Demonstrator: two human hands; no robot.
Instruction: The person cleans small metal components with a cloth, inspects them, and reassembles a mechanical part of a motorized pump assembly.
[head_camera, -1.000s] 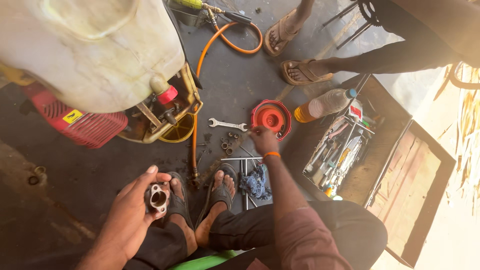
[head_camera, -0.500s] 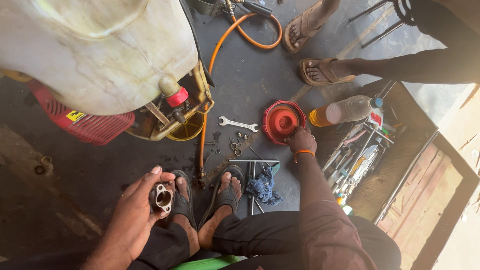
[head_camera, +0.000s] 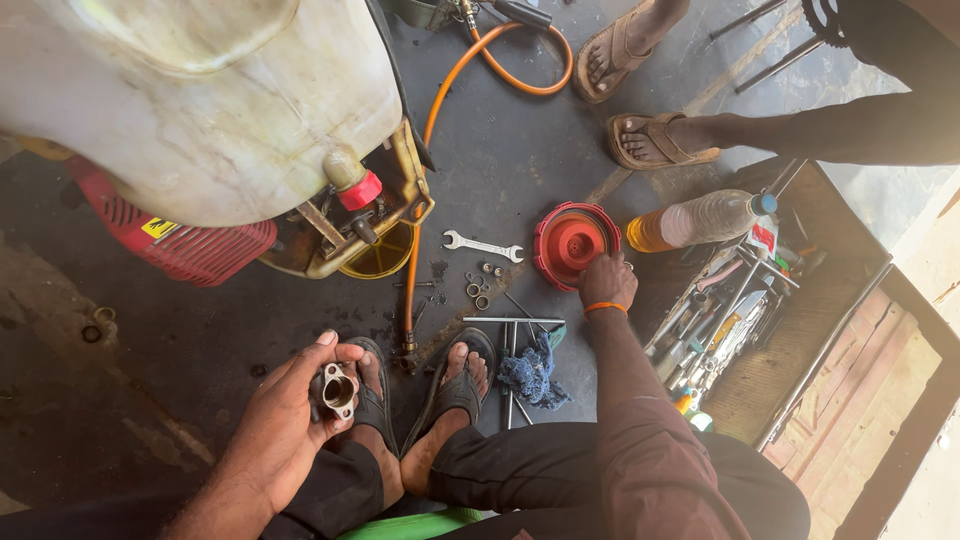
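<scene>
I sit on a dark, oil-stained concrete floor (head_camera: 150, 400), sunlight brightening its upper right corner, with an open wooden toolbox (head_camera: 800, 350) lying at my right side.

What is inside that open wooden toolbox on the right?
The toolbox holds a jumble of hand tools, mostly metal with coloured handles. Whatever lies beneath that pile is hidden.

Your left hand (head_camera: 290, 425) holds a silvery grey metal flange (head_camera: 338, 391); your right hand (head_camera: 607, 283), with an orange band at the wrist, touches a red round cap (head_camera: 568, 242). You see an off-white tank (head_camera: 190, 95) above a red engine cover (head_camera: 170, 240), an orange hose (head_camera: 470, 75), a silver spanner (head_camera: 483, 246), a blue rag (head_camera: 531, 372) and a clear bottle (head_camera: 700, 220) of orange liquid with a blue lid.
</scene>
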